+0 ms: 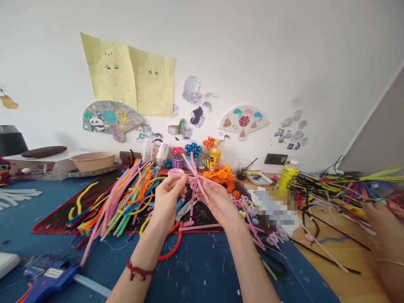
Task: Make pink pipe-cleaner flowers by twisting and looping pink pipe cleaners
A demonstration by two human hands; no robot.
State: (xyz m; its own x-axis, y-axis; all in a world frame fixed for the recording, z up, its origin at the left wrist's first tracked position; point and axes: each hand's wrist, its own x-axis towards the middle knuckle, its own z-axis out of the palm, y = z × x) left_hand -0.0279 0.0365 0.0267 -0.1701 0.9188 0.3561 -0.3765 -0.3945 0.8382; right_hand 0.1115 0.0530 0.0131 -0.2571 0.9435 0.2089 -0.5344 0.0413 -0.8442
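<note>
Pink pipe cleaners point(195, 182), twisted together at a knot with several ends sticking out, are held up between both hands. My left hand point(170, 193) pinches them from the left, thumb on top. On the other side, my right hand point(216, 201) has its fingers closed around the pink ends near the knot. Below the hands lie scissors point(186, 210) with orange handles, partly hidden by my left forearm. More pink pipe cleaners point(205, 227) rest on the dark mat point(132, 227) under my right wrist.
Colourful pipe cleaners point(126, 198) are heaped on the left, with a blue glue gun point(53, 280) in front. Orange fuzzy pieces point(222, 176), a juice bottle point(215, 155) and a yellow bottle point(286, 176) stand behind. Another person's hand point(383, 227) is at the far right.
</note>
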